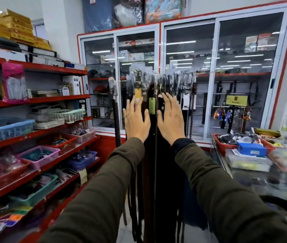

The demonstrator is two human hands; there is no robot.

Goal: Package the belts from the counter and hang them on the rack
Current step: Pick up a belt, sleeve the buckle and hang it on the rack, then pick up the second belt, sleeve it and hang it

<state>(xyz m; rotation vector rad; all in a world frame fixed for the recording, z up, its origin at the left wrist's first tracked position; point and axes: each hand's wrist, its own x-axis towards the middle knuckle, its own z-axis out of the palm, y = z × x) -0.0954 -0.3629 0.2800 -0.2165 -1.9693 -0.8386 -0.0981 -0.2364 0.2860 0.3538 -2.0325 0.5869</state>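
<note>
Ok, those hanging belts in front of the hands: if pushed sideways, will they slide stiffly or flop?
Probably flop: the belts hang long and limp. Their plastic sleeves look glossy, so likely slippery. Both the left hand and the right hand are open and flat against them.

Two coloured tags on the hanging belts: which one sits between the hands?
The green tag, hanging in the gap between the left hand and right hand. The yellow tag hangs higher, just above the left hand's fingertips.

Red shelves (pixel 34 100) on the left carry plastic baskets (pixel 7 127) and gold boxes (pixel 14 27). A glass-door cabinet (pixel 188 76) stands behind; a yellow sign (pixel 236 100) shows inside it.
</note>
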